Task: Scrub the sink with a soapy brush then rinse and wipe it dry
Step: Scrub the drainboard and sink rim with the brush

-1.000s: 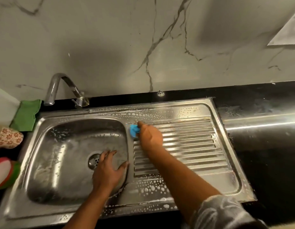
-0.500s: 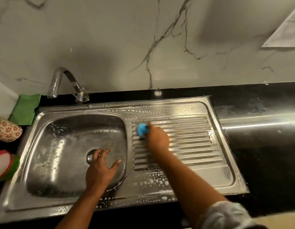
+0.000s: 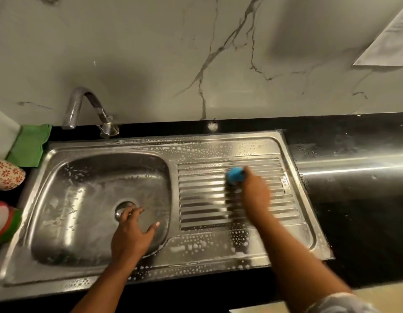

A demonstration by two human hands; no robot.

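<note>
Pale veined marble (image 3: 150, 53) is rising behind a black worktop (image 3: 358, 218), and the steel sink (image 3: 218, 144) is lying set into it, beaded all over with suds. Its basin (image 3: 78, 199) is holding only a thin soapy film around the drain (image 3: 124, 208), with no pooled water that I can make out. The ribbed drainboard (image 3: 202, 199) is taking the scrubbing: the right hand (image 3: 256, 194), blurred, is gripping the blue brush (image 3: 235, 173) and pressing it onto the upper ribs. The left hand (image 3: 130, 236) is lying open, fingers spread, over the basin floor beside the drain. Working along the grooves rather than across them is likely to lift the film best, before moving to the outer rim. A tap (image 3: 83, 105) is standing dry, a green cloth (image 3: 30, 145) is waiting at the left, and a flowered cup (image 3: 6, 175) is hiding its contents.
</note>
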